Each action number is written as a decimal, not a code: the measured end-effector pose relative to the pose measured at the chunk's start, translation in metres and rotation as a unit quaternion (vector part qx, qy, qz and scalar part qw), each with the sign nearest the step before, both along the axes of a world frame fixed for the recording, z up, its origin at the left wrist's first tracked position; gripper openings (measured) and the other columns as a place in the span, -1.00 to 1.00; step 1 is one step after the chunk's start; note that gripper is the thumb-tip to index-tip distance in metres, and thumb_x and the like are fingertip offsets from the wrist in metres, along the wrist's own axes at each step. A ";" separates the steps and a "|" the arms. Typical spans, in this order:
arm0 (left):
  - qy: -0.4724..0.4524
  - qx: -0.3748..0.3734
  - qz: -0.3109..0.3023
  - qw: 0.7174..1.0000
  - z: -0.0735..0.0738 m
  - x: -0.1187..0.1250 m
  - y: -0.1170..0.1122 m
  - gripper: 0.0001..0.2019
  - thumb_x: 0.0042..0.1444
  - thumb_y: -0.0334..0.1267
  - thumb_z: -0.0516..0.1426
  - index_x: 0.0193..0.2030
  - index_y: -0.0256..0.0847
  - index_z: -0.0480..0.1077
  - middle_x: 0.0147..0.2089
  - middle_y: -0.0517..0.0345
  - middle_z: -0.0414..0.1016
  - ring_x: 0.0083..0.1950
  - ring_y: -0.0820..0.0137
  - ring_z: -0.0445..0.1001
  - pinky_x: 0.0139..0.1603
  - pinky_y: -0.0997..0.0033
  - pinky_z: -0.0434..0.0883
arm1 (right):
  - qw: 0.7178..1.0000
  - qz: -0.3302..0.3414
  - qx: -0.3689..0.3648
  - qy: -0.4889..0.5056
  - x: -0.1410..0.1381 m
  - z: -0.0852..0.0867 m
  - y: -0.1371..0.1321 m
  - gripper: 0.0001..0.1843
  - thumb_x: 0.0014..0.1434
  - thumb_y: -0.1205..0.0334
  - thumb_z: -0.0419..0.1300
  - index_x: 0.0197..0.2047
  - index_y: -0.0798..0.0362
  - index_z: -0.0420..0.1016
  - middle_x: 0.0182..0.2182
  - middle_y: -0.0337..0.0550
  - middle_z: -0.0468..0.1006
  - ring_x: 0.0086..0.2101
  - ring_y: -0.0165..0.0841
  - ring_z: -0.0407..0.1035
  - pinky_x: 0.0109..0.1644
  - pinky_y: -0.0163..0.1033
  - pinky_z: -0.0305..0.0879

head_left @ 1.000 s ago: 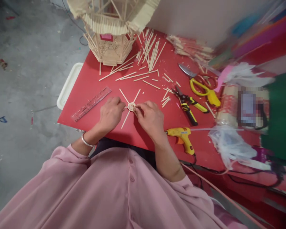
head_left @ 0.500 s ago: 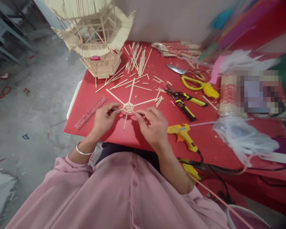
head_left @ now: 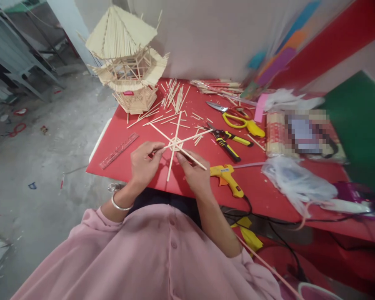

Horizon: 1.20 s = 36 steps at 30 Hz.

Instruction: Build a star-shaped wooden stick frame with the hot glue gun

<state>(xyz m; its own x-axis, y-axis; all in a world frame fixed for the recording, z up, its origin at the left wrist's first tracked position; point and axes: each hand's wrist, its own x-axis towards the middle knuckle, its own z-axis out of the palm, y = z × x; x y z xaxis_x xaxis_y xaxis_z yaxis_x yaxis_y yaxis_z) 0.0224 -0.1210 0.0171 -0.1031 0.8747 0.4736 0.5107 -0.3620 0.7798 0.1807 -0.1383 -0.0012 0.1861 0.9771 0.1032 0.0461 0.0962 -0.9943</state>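
Between my hands is a star-shaped frame of thin wooden sticks, its arms spreading from a small ring of short pieces at the centre. My left hand pinches the frame's left side between thumb and fingers. On the right, my right hand grips it close to the centre, with one stick passing over the fingers. The frame is held above the red table. A hot glue gun lies just right of my right hand, and a clear ruler lies left of my left hand.
A pagoda-like stick model stands at the back left. Loose sticks lie beyond the frame. Pliers, yellow-handled scissors, a bundle of sticks and a plastic bag are on the right. A black cord hangs at the front edge.
The stick frame has been turned and tilted in my hands, so its arms now cross over the ring. My right hand has shifted beneath one arm. The head view has moved, showing more of the model.
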 end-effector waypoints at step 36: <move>-0.334 -0.242 -0.088 0.907 -0.012 0.000 -0.010 -0.65 -0.09 -0.08 0.43 -0.27 -0.26 0.52 -0.44 0.27 0.47 -0.64 0.67 0.27 -0.66 0.62 0.22 | 0.923 -0.031 0.245 -0.297 -0.010 0.014 -0.006 -0.81 0.38 0.19 0.16 -0.10 0.03 0.60 -0.27 -0.14 0.68 -0.39 -0.42 0.46 -0.24 -0.29 0.36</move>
